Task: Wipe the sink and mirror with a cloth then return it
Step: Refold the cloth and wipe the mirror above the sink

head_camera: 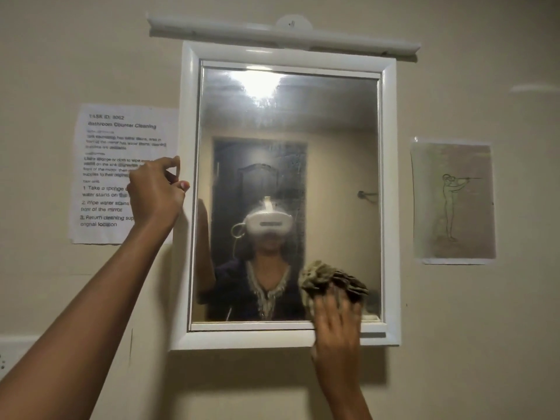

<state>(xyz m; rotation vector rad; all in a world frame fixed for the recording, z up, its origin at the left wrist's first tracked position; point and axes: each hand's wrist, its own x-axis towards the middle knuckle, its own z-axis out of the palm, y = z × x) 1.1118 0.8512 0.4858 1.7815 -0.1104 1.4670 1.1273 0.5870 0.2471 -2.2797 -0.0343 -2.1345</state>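
- The right hand [336, 322] presses a crumpled, olive-brown cloth [331, 278] flat against the glass, fingers spread over the bundle and pinning it there; the hand is motion-blurred, so individual fingertips are hard to make out.
- The cloth sits in the lower right part of the mirror [288, 122], just above the bottom rail of the frame, and the wrist crosses that rail on its way up from below.
- The left hand [156, 192] is at the left edge of the white frame [391, 207], about halfway up, thumb and forefinger curled narrowly against the frame's side; whether it truly grips the frame or only steadies it, I cannot tell.
- The glass looks hazy and streaked, with a bright glare near the top (a lamp's reflection) and a headset reflected in the middle.
- Behind the left hand a printed sheet [121, 140] is stuck to the wall, headed "Bathroom Counter Cleaning"; the hand covers part of its numbered steps.
- To the right of the mirror, well apart from it, hangs a paper with a line drawing [453, 201] of a standing figure.
- Above the frame runs a long white light fitting [281, 33], tilted slightly down towards the right.
- The sink is out of sight from here, and no containers are in view.
- A bit of white fixture [12, 347] peeks in at the far left edge, below the left forearm.
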